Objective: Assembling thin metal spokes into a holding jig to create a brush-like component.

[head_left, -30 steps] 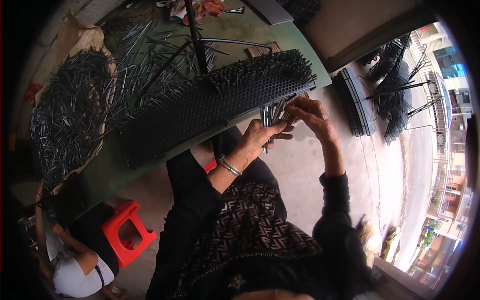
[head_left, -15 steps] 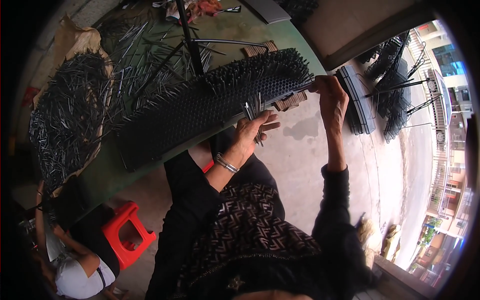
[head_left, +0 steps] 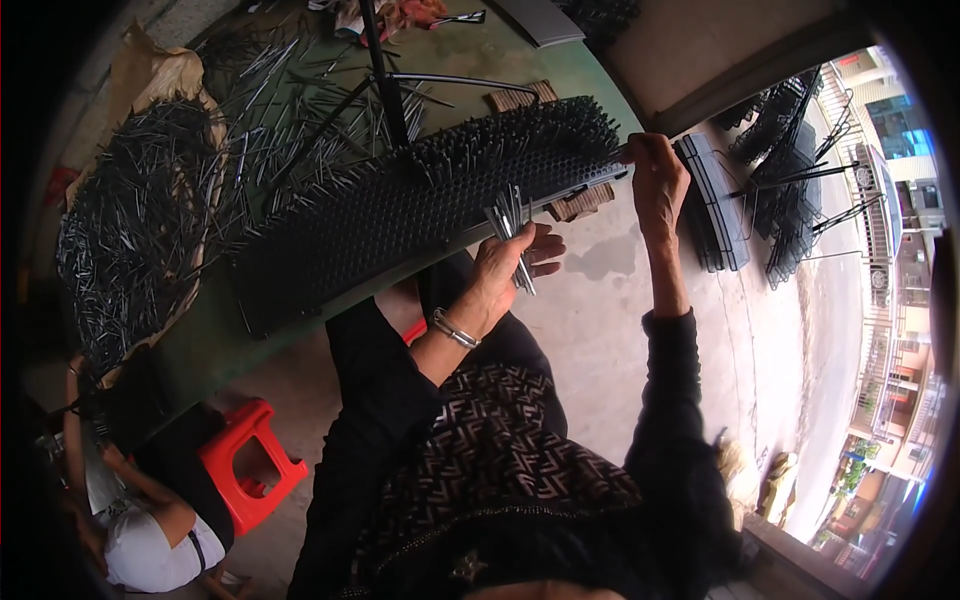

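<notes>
Head view looking down: the left hand (head_left: pixel 510 265) is closed around a small bundle of thin grey metal pins (head_left: pixel 510 225), with the pins sticking up out of the fist just in front of the long black spiked panel (head_left: pixel 420 205). That panel lies slanted across the green worktable (head_left: pixel 200 345), its far end hanging past the table edge. The right hand (head_left: pixel 655 180) is up at that far end, fingers pinched on the panel's corner. Loose dark metal rods (head_left: pixel 140 215) are heaped on the table's left side over brown paper. A red plastic stool (head_left: pixel 250 465) sits on the concrete floor at lower left, beside another person crouching there.
</notes>
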Available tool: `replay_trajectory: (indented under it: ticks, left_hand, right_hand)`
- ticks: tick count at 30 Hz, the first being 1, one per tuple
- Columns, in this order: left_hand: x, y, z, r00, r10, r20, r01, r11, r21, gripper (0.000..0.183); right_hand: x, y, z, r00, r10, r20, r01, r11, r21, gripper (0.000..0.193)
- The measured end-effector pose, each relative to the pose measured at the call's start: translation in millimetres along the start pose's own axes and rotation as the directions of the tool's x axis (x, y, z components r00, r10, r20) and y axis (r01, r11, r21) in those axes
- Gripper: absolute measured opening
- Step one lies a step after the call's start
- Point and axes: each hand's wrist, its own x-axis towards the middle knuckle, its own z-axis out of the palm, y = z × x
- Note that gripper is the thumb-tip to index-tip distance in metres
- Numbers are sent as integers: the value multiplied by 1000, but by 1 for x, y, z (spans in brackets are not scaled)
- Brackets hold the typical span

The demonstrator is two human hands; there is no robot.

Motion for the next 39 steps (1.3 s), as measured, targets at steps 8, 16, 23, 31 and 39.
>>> replay_trajectory:
  ticks: [8, 16, 23, 31, 39]
  left_hand:
    - [-2, 0, 4, 999, -35, -38, 36, 998, 45, 32]
    - [-4, -2, 5, 992, 6, -130, 5, 996, 90, 30]
    - [-5, -5, 7, 989, 39, -140, -28, 996, 80, 25]
    - [-9, -4, 11, 994, 35, -108, -27, 997, 72, 25]
    - [-14, -2, 12, 994, 40, -98, -36, 998, 42, 27]
  right_hand:
    - [0, 10, 9, 992, -1, 128, 22, 986, -165, 10]
    - [-2, 2, 12, 988, -95, 121, 141, 873, -466, 14]
    - [-2, 3, 14, 991, -66, 113, 107, 907, -408, 17]
    - [6, 6, 17, 983, -120, 136, 170, 876, -451, 18]
    - [-7, 14, 20, 985, -175, 2, 160, 899, -407, 19]
